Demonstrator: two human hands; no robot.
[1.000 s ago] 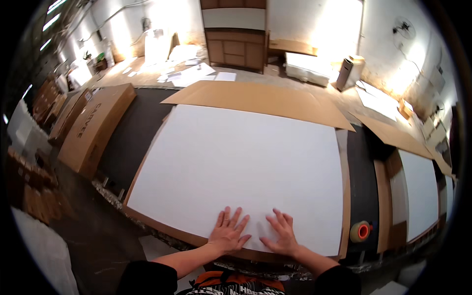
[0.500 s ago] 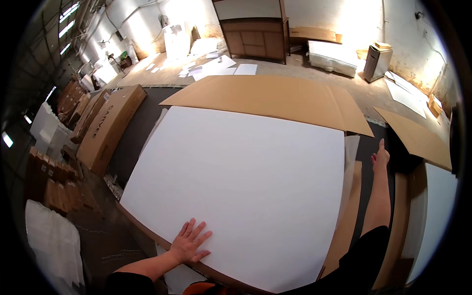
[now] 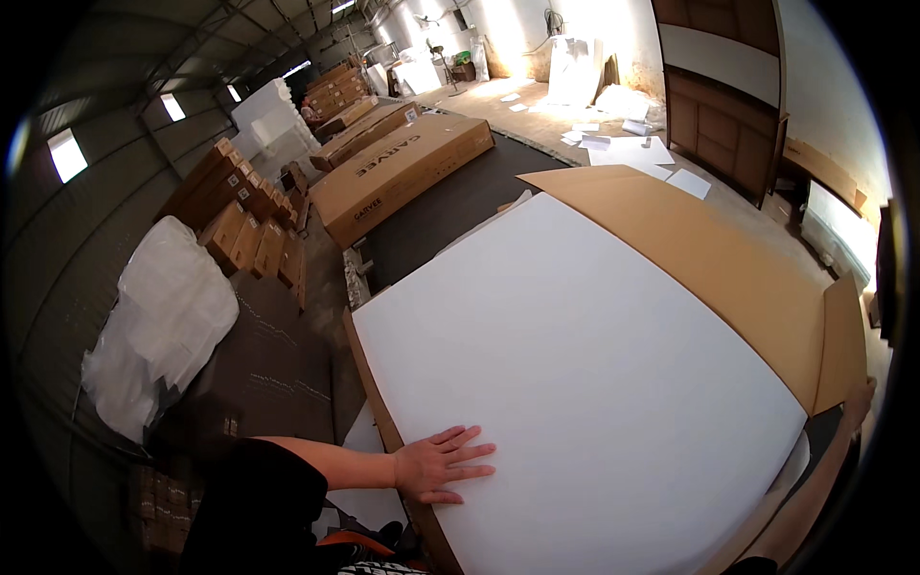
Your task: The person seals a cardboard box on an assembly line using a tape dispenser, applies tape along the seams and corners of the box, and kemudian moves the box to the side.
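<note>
Head view: left hand (image 3: 441, 467) and right hand (image 3: 859, 402) wide apart, white board (image 3: 585, 374) near, between them.
Left lies spread on its left edge; right meets the cardboard flap (image 3: 704, 264) at its right end, grip unclear.

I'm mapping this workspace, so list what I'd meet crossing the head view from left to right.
Bunched white plastic, left hand spread on the white panel, upright white slab by the far wall, tall brown furniture piece, right hand at the end of the cardboard flap.
</note>
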